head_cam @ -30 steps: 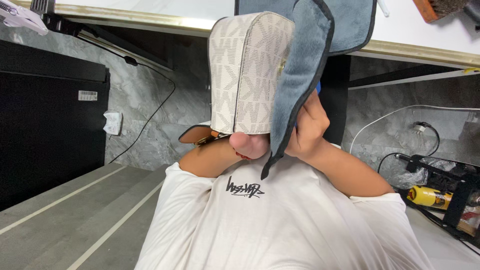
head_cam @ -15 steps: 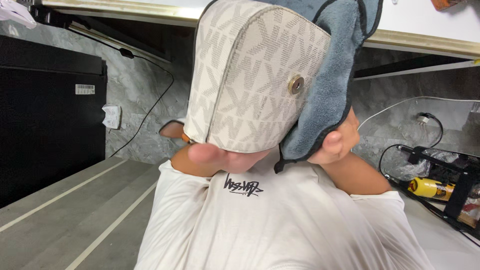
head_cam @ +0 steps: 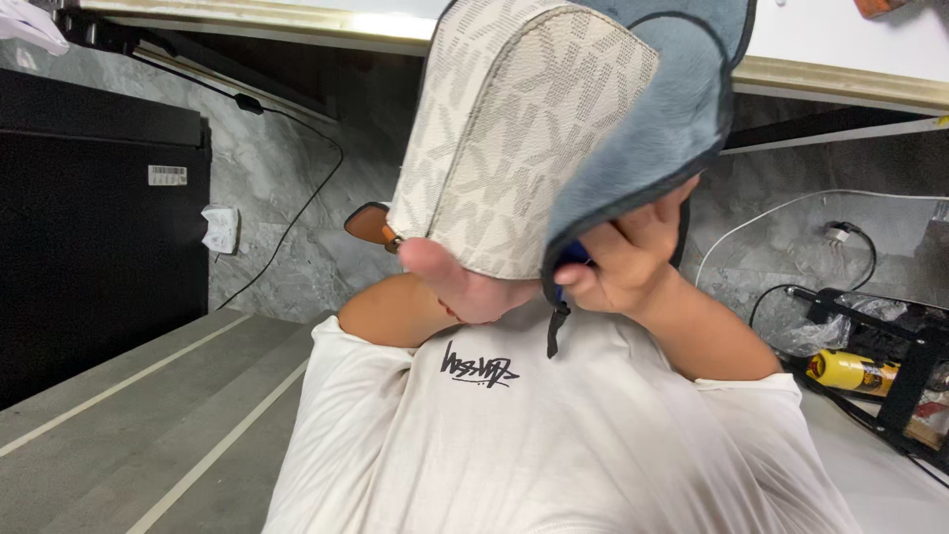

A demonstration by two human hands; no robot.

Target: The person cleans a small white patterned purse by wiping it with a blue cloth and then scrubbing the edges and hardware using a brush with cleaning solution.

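1. Far left: black cabinet (head_cam: 94, 227) against the grey marbled wall; a white wall socket (head_cam: 219, 228) just beside it with a black cable running up under the bench edge (head_cam: 247, 18).
2. Left hand (head_cam: 465, 287): holds the lower edge of a cream patterned bag (head_cam: 514, 138), raised close to the camera. Fingers closed on the bag's bottom, thumb on the near face. A brown strap tab (head_cam: 368, 223) shows at the bag's lower left.
3. Bag sits between both hands, in front of the bench edge, above the white shirt (head_cam: 554, 445).
4. Right hand (head_cam: 623, 257): fingers closed on a grey-blue cloth (head_cam: 672, 109), pressed against the bag's right side.
5. Far right: yellow bottle (head_cam: 848, 371) beside a black stand (head_cam: 914, 376), white cable on the wall.
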